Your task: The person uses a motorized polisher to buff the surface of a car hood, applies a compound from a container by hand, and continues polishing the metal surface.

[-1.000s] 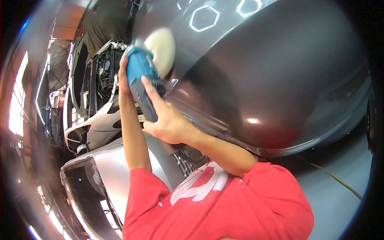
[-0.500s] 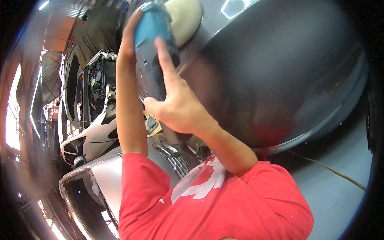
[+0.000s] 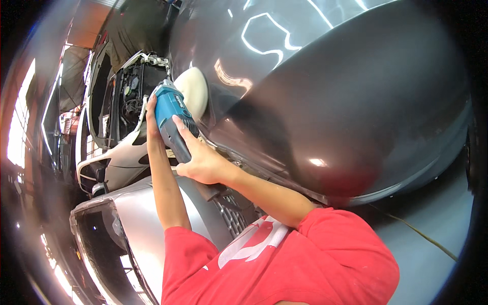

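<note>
Left hand [image 3: 152,109], right hand [image 3: 203,163] and the one polisher [image 3: 173,104] have swung back from the high reach of half a second ago and sit lower, closer to the chest; the whole pad [image 3: 194,94] is in view again. Two hands share the tool. The right hand grasps its dark rear handle, one finger [image 3: 184,132] laid up along the body and the thumb on the near side. The left hand holds the left flank by the head, most of its fingers hidden behind. Just right of the head is the single round, cream pad, tilted, its face turned to the dark car [image 3: 345,91]; whether it touches the paint I cannot tell. That car fills the space right of the grip, with one small bright spot [image 3: 318,162] and several bent white reflections [image 3: 252,46] on it. Two more cars stand opposite: a white car [image 3: 122,156], left of the grip, with one exposed engine bay [image 3: 137,89], and a silver car [image 3: 157,213] below, showing one grille [image 3: 231,216] and one windshield [image 3: 96,231]. Two forearms [image 3: 168,193] run down from the grip to one red shirt [image 3: 305,254]. Farthest out, low on the right, one yellowish strip [image 3: 422,233] crosses the grey floor [image 3: 406,274].
</note>
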### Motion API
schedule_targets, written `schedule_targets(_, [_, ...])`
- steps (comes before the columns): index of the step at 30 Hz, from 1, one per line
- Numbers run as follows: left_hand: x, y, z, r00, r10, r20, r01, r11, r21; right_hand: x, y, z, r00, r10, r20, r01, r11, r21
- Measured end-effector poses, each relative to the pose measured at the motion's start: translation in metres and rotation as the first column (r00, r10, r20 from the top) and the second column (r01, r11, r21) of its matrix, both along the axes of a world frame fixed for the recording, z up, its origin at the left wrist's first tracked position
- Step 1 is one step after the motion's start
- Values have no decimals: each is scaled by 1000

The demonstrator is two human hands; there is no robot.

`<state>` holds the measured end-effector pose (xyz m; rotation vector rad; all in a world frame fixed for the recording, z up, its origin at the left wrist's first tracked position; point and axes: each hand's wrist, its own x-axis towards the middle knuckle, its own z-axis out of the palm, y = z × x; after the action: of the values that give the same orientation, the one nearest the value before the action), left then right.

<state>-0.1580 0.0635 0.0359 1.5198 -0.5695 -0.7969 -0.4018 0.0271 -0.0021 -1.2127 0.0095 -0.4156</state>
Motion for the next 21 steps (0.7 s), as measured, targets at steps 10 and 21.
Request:
schedule_targets(10, [-69, -97, 38, 983, -178, -38, 176, 984, -39, -42, -30, 27, 945, -320, -66, 311, 944, -112])
schedule_targets(21, [-138, -211, 70, 908, -418, 7, 418, 908, -7, -86, -65, 51, 719, -662, 210, 655, 747, 114])
